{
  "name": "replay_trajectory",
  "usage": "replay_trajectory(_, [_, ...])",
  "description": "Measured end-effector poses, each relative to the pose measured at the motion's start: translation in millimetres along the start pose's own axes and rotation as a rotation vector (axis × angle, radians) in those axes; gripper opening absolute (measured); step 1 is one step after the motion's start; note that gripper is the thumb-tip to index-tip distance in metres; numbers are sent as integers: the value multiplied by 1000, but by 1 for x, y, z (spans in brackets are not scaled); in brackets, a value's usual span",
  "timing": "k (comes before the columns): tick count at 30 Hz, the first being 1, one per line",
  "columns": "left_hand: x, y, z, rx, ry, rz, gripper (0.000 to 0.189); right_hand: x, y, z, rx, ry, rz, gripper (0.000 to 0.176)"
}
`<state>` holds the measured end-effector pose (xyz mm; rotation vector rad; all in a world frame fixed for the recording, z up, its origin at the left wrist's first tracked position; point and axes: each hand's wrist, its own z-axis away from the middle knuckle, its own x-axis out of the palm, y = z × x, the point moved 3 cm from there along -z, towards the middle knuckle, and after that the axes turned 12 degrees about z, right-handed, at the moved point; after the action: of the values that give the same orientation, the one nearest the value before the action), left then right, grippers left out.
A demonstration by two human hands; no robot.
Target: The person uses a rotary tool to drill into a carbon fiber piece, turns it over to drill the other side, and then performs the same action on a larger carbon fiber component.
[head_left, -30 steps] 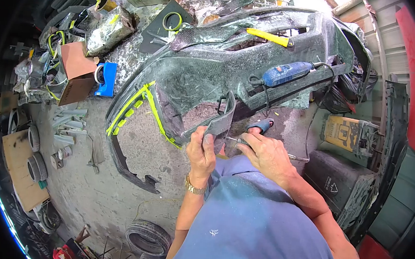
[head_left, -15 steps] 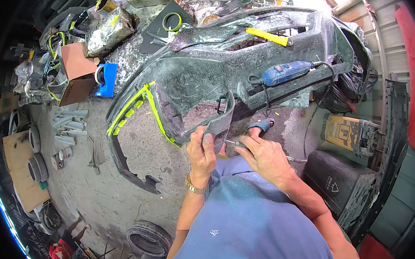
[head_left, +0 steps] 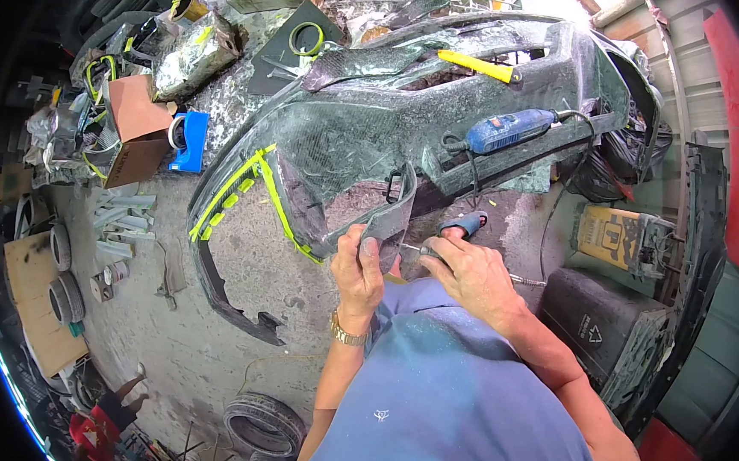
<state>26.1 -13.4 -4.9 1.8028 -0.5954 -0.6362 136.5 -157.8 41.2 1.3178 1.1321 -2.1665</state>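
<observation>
A large dark, dusty moulded car part (head_left: 341,143) lies across the workbench, its curved end reaching toward my body. My left hand (head_left: 358,268), with a watch at the wrist, pinches the lower edge of that end. Close on the right, my right hand (head_left: 469,276) is closed round a small rotary handpiece (head_left: 426,251), whose thin metal tip points left at the part's edge. Whether the tip touches the edge cannot be made out. A blue rotary tool body (head_left: 509,131) rests on the part, near a yellow cutter (head_left: 475,65). Yellow-green tape (head_left: 277,198) lines an opening.
A cardboard box (head_left: 139,150) and blue tape dispenser (head_left: 190,143) are at the left. A black bin (head_left: 599,324) and yellow battery box (head_left: 613,237) stand right. Tyres (head_left: 263,426) lie on the floor. Another person in red (head_left: 91,435) is at the lower left.
My right hand and the handpiece have shifted slightly, drawing the tip a little up. My left hand stays on the edge. The other person has moved left and further into view.
</observation>
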Motion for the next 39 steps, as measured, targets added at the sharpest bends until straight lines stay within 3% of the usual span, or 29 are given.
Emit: replay_trajectory(39, [2, 2, -4, 21, -8, 20, 16, -4, 3, -5, -96, 96, 11, 22])
